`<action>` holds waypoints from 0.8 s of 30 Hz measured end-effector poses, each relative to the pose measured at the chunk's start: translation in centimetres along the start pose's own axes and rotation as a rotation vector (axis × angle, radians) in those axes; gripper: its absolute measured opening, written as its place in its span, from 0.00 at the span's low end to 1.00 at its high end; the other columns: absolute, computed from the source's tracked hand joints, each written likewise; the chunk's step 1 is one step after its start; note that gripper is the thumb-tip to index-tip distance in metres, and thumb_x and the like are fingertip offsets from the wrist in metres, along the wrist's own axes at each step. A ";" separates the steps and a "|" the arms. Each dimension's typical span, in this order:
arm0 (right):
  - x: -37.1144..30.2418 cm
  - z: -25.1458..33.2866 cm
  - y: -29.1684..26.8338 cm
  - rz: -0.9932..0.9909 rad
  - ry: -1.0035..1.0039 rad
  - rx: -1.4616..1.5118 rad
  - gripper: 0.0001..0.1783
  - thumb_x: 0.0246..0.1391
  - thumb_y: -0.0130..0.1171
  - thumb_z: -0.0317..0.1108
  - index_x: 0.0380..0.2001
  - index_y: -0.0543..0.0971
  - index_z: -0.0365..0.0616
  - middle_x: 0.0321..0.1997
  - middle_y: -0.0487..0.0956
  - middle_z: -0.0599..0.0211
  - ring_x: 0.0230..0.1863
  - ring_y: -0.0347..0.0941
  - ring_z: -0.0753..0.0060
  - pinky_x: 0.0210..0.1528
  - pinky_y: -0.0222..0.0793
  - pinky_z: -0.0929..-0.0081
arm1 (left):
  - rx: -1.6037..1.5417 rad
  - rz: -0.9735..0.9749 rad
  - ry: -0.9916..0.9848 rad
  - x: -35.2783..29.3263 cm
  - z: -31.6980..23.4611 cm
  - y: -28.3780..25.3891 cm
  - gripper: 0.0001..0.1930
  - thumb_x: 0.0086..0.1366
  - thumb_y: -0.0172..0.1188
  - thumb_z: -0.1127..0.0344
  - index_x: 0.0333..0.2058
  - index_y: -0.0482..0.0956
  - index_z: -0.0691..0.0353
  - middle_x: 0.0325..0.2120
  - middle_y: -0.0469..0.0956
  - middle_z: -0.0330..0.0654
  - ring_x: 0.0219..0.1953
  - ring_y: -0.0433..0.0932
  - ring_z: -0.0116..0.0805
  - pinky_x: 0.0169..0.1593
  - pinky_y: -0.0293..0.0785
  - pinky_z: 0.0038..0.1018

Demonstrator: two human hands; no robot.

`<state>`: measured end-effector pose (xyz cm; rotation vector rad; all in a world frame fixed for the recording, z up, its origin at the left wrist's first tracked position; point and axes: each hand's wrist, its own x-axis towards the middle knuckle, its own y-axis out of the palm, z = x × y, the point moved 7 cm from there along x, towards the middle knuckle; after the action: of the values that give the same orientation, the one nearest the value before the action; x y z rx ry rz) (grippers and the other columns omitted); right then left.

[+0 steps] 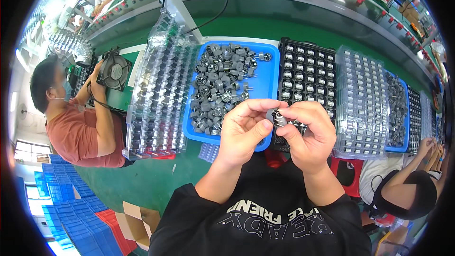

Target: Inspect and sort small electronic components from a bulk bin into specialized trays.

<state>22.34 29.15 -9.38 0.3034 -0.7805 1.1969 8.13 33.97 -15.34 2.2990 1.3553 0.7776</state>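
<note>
Close in front of my chest, my left hand [242, 132] pinches a small grey round part with metal pins [274, 115] between thumb and fingers. The fingers and thumb of my right hand [310, 132] close on the same part from the other side, hiding some of it. Just beyond my left hand, a blue tray [264, 79] holds a heap of similar grey round parts [208, 83], several with pins showing. Behind my right hand stands a black tray [283, 59] filled with rows of small pale-topped parts.
Stacked clear plastic trays with parts stand to the left [159, 92] and right [362, 104]. At the left, a co-worker [87, 125] handles a black fan [114, 69]; another person [403, 192] works at the right. Blue crates [78, 213] and an open carton [137, 220] stand at the lower left.
</note>
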 end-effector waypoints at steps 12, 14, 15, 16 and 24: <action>-1.4 0.5 0.2 0.060 0.049 -0.140 0.14 0.47 0.76 0.30 0.36 0.84 0.38 0.37 0.85 0.58 0.36 0.80 0.63 0.40 0.75 0.71 | 0.034 -0.009 0.001 -1.6 0.3 -1.0 0.16 0.66 0.65 0.77 0.52 0.77 0.71 0.53 0.79 0.54 0.54 0.80 0.37 0.58 0.78 0.34; -2.3 -0.3 0.6 0.115 0.073 -0.075 0.11 0.47 0.75 0.27 0.33 0.83 0.38 0.38 0.86 0.58 0.36 0.81 0.63 0.40 0.75 0.70 | 0.085 -0.043 0.031 -2.6 0.7 -0.9 0.16 0.65 0.64 0.80 0.51 0.77 0.71 0.54 0.79 0.54 0.56 0.79 0.38 0.59 0.77 0.34; -2.7 -0.8 0.6 0.114 0.147 -0.031 0.09 0.48 0.73 0.26 0.30 0.82 0.39 0.39 0.86 0.58 0.37 0.82 0.63 0.41 0.75 0.70 | 0.168 -0.058 0.022 -3.3 1.3 -1.1 0.15 0.65 0.63 0.81 0.50 0.77 0.71 0.54 0.79 0.55 0.56 0.79 0.39 0.59 0.78 0.34; -3.0 -1.3 0.3 0.114 0.158 -0.036 0.09 0.48 0.73 0.26 0.30 0.82 0.39 0.39 0.86 0.58 0.37 0.82 0.63 0.41 0.75 0.70 | 0.253 -0.073 0.013 -3.8 1.8 -1.3 0.14 0.66 0.62 0.81 0.50 0.78 0.71 0.54 0.78 0.55 0.57 0.79 0.40 0.59 0.78 0.34; -3.9 -8.4 -3.4 0.229 0.324 -0.616 0.04 0.52 0.65 0.22 0.31 0.79 0.40 0.33 0.79 0.59 0.35 0.78 0.53 0.40 0.74 0.63 | 1.596 0.038 0.169 1.7 1.9 -4.0 0.23 0.56 0.70 0.69 0.52 0.80 0.61 0.45 0.81 0.49 0.48 0.80 0.49 0.54 0.75 0.41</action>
<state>28.10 30.14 -17.30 -0.4872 -0.8689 1.1187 7.28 37.31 -18.56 3.2858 2.5547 -0.4197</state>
